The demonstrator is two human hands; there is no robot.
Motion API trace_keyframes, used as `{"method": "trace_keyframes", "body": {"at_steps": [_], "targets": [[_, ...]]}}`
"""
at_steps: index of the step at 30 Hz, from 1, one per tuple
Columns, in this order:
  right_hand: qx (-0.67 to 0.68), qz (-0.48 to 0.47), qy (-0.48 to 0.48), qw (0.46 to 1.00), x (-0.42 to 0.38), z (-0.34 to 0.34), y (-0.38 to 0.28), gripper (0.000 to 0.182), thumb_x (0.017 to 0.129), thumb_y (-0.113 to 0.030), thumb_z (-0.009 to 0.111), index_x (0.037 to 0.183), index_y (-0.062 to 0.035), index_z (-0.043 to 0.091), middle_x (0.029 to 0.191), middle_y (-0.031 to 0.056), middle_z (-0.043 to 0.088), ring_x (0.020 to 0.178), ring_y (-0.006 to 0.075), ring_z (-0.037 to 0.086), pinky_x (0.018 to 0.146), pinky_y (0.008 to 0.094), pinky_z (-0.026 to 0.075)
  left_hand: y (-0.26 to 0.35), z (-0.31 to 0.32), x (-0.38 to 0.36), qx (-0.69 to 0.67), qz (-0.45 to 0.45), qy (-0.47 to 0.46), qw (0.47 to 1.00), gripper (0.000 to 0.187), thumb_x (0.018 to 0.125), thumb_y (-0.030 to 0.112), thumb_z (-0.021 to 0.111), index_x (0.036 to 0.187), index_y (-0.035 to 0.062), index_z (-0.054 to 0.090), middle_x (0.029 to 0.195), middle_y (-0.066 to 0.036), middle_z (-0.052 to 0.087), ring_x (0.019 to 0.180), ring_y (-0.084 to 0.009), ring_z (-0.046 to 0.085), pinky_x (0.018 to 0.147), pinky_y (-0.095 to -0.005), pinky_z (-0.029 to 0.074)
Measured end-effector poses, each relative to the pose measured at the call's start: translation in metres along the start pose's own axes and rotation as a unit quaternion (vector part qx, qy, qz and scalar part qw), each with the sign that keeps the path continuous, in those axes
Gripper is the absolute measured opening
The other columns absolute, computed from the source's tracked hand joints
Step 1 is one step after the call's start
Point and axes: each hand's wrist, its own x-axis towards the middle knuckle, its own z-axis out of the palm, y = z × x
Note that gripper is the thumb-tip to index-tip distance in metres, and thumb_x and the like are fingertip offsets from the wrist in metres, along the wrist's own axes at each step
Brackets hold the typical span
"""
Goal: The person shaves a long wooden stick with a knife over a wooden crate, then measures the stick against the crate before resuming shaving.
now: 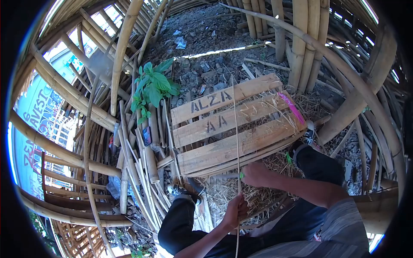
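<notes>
A long, thin bamboo strip (237,146) stands almost upright in front of me, crossing the wooden crate. My left hand (235,210) is closed round its lower part. Higher up, my right hand (256,174) makes a fist beside the strip, around what looks like a knife (226,176). A greyish, blurred blade points left from the fist, with a bit of green at the hand; most of the handle is hidden. Behind the strip lies the slatted wooden crate (206,124), marked with dark letters and carrying pink tape at its right end.
Cut bamboo pieces (148,159) lie to the left, near a leafy green plant (155,86). Bamboo poles (301,43) form walls on both sides. Straw-like shavings (262,198) cover the ground between my legs. Rubble (202,64) lies behind the crate.
</notes>
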Motion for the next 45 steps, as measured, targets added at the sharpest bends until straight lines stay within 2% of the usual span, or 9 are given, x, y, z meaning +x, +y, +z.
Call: {"method": "trace_keyframes", "body": {"at_steps": [2, 9, 18, 24, 27, 29, 37, 43, 45], "targets": [[-0.011, -0.068, -0.009, 0.998, -0.001, 0.006, -0.003, 0.026, 0.072, -0.025, 0.055, 0.07, 0.0004, 0.063, 0.064, 0.0192, 0.061, 0.061, 0.0356, 0.062, 0.058, 0.0426, 0.051, -0.008, -0.003, -0.003, 0.007, 0.017, 0.033, 0.999, 0.039, 0.095, 0.041, 0.033, 0.064, 0.0164, 0.03, 0.051, 0.006, 0.022, 0.042, -0.0059, 0.018, 0.037, -0.0226, 0.014], [-0.021, 0.093, 0.067, 0.993, 0.009, -0.003, 0.039, 0.025, 0.069, -0.025, 0.059, 0.069, -0.0003, 0.063, 0.061, 0.0175, 0.06, 0.06, 0.0322, 0.062, 0.058, 0.0414, 0.051, -0.043, -0.014, -0.01, 0.033, -0.021, 0.008, 0.999, 0.038, 0.094, 0.038, 0.037, 0.064, 0.0162, 0.03, 0.051, 0.006, 0.023, 0.04, -0.0057, 0.02, 0.036, -0.023, 0.014], [-0.057, -0.058, -0.002, 0.997, -0.017, 0.003, 0.012, 0.025, 0.071, -0.026, 0.059, 0.07, -0.0011, 0.064, 0.064, 0.0186, 0.061, 0.064, 0.0319, 0.063, 0.059, 0.0417, 0.052, -0.028, -0.01, -0.018, -0.019, -0.011, 0.018, 1.0, 0.037, 0.093, 0.041, 0.037, 0.065, 0.0173, 0.03, 0.051, 0.006, 0.023, 0.041, -0.0059, 0.02, 0.036, -0.0234, 0.014], [-0.037, 0.108, 0.093, 0.989, 0.006, -0.002, 0.064, 0.027, 0.071, -0.025, 0.059, 0.066, 0.0009, 0.062, 0.06, 0.0182, 0.06, 0.06, 0.0319, 0.063, 0.057, 0.0415, 0.052, -0.039, -0.004, -0.028, -0.003, -0.025, 0.031, 0.999, 0.038, 0.092, 0.043, 0.037, 0.065, 0.0177, 0.029, 0.052, 0.006, 0.022, 0.042, -0.0057, 0.02, 0.036, -0.0229, 0.014], [-0.003, 0.07, 0.047, 0.996, -0.016, -0.01, 0.023, 0.024, 0.07, -0.022, 0.058, 0.063, 0.0003, 0.062, 0.057, 0.0175, 0.06, 0.057, 0.0314, 0.063, 0.055, 0.0412, 0.052, -0.039, -0.005, -0.028, -0.013, -0.025, 0.012, 1.0, 0.038, 0.093, 0.043, 0.037, 0.065, 0.018, 0.029, 0.052, 0.006, 0.022, 0.042, -0.0057, 0.02, 0.036, -0.0232, 0.015], [-0.063, -0.078, -0.027, 0.995, -0.034, -0.002, -0.003, 0.027, 0.071, -0.024, 0.058, 0.064, 0.001, 0.062, 0.058, 0.019, 0.058, 0.056, 0.0329, 0.061, 0.055, 0.0409, 0.051, -0.042, -0.005, -0.028, 0.009, -0.024, 0.017, 1.0, 0.038, 0.093, 0.041, 0.038, 0.065, 0.0178, 0.028, 0.052, 0.006, 0.021, 0.041, -0.0061, 0.019, 0.036, -0.0236, 0.015], [-0.024, 0.039, 0.12, 0.992, -0.008, -0.007, 0.037, 0.022, 0.069, -0.021, 0.058, 0.063, -0.0002, 0.061, 0.059, 0.0202, 0.058, 0.058, 0.0352, 0.061, 0.056, 0.0437, 0.05, -0.069, -0.007, -0.041, -0.021, -0.039, 0.0, 0.999, 0.037, 0.093, 0.039, 0.039, 0.064, 0.0176, 0.03, 0.051, 0.006, 0.021, 0.039, -0.0064, 0.018, 0.036, -0.0234, 0.015], [-0.08, -0.126, -0.005, 0.989, -0.034, 0.008, 0.01, 0.026, 0.074, -0.026, 0.057, 0.068, -0.0009, 0.063, 0.06, 0.0173, 0.06, 0.058, 0.0325, 0.062, 0.056, 0.042, 0.051, -0.07, -0.016, -0.058, -0.057, -0.035, 0.015, 0.998, 0.038, 0.094, 0.04, 0.036, 0.065, 0.0171, 0.031, 0.053, 0.006, 0.023, 0.041, -0.0062, 0.02, 0.036, -0.0218, 0.015], [-0.016, 0.029, -0.017, 0.999, -0.023, 0.008, 0.024, 0.027, 0.074, -0.026, 0.057, 0.068, -0.0002, 0.063, 0.061, 0.018, 0.06, 0.058, 0.0322, 0.062, 0.056, 0.0415, 0.051, -0.084, -0.015, -0.066, -0.038, -0.024, 0.056, 0.997, 0.037, 0.094, 0.039, 0.036, 0.065, 0.0172, 0.031, 0.052, 0.006, 0.023, 0.04, -0.0052, 0.02, 0.036, -0.0219, 0.014]]}}
